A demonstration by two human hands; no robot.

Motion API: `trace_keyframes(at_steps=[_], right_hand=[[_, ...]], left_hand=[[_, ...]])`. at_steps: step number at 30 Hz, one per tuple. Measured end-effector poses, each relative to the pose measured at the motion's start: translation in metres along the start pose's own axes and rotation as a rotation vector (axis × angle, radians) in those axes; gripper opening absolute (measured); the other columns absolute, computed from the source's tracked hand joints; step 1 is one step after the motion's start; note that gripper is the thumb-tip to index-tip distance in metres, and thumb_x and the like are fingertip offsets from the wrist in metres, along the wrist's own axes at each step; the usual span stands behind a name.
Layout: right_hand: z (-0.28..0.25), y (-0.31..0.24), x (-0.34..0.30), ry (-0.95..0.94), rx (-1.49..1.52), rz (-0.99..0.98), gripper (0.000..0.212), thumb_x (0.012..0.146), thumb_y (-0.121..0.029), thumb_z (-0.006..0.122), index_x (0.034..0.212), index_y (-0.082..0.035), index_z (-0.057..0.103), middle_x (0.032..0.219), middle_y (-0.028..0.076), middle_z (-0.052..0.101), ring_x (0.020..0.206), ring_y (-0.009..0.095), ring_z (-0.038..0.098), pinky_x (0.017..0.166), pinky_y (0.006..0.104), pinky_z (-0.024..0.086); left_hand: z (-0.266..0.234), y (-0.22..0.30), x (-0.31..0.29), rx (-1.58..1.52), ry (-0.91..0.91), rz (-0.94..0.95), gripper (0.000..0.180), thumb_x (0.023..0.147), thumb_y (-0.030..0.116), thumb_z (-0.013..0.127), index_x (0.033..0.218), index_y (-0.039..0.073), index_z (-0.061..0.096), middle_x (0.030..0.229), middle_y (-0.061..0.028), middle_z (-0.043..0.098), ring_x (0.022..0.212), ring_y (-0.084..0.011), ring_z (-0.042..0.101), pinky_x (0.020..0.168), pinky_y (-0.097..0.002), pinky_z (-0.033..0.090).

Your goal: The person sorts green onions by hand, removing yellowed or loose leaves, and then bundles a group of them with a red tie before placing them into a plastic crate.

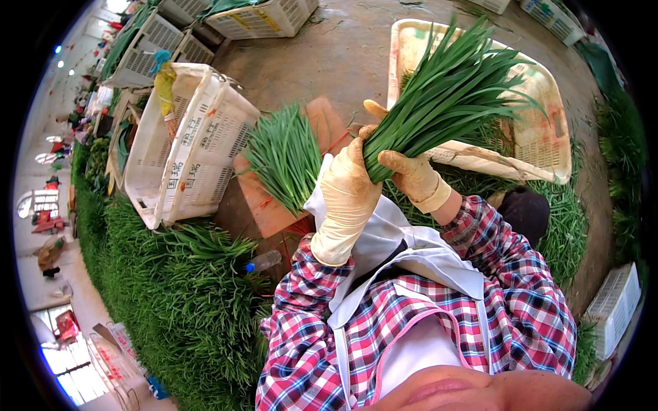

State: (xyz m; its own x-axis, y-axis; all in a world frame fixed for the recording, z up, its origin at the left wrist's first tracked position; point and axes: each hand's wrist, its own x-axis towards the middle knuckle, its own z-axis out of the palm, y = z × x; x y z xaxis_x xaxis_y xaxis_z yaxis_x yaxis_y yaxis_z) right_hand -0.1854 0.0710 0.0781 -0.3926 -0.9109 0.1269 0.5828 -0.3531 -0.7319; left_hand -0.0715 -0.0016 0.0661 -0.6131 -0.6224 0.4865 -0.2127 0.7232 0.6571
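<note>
Clutching a leafy green bunch (445, 103) near its base, the left hand (351, 188) and right hand (415, 179) are both gloved.

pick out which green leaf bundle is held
The splayed bundle gripped by the left hand and right hand; the nearby bundle lies on the reddish board.

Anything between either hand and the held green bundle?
Only the gloves, as far as is visible. The left hand and right hand both grip the green bundle at its lower end. The bundle's far side is hidden, so I can't tell there.
</note>
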Motion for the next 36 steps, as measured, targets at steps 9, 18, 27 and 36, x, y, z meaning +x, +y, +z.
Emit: trace_keyframes(at_steps=[9,18,27,36], right_hand=[[0.003,0.007,0.007,-0.121,-0.348,-0.106,0.085,0.074,-0.002,0.083,0.145,-0.002,0.038,0.137,0.009,0.052,0.126,0.018,0.049,0.107,0.0335,0.040],[-0.025,0.009,0.019,-0.100,-0.516,0.207,0.078,0.084,-0.005,0.074,0.151,-0.007,0.034,0.145,0.008,0.045,0.133,0.017,0.043,0.108,0.0321,0.039],[-0.088,0.059,-0.007,0.035,-0.650,0.550,0.053,0.091,-0.014,0.071,0.137,0.002,0.051,0.127,0.009,0.061,0.112,0.014,0.058,0.099,0.0288,0.047],[-0.142,0.182,0.003,-0.212,-0.674,0.714,0.032,0.099,-0.026,0.052,0.111,0.003,0.061,0.099,0.009,0.070,0.090,0.020,0.063,0.082,0.0359,0.051]], left_hand=[[-0.014,-0.018,0.001,-0.214,0.018,-0.153,0.054,0.071,0.012,0.083,0.119,0.006,0.060,0.097,-0.0131,0.071,0.087,-0.0217,0.070,0.079,-0.0334,0.054],[-0.079,-0.194,-0.019,-0.710,0.115,-0.743,0.039,0.075,0.007,0.081,0.110,-0.002,0.065,0.096,-0.0073,0.070,0.080,-0.0163,0.066,0.074,-0.0290,0.055],[0.017,-0.207,-0.115,-0.386,0.069,-1.033,0.064,0.068,0.037,0.088,0.100,-0.014,0.065,0.101,-0.0202,0.071,0.094,-0.0242,0.067,0.085,-0.0350,0.052],[-0.017,-0.221,-0.126,0.134,-0.257,-1.249,0.151,0.052,0.074,0.082,0.147,-0.018,0.008,0.154,-0.0358,0.014,0.145,-0.0391,0.022,0.118,-0.0406,0.024]])
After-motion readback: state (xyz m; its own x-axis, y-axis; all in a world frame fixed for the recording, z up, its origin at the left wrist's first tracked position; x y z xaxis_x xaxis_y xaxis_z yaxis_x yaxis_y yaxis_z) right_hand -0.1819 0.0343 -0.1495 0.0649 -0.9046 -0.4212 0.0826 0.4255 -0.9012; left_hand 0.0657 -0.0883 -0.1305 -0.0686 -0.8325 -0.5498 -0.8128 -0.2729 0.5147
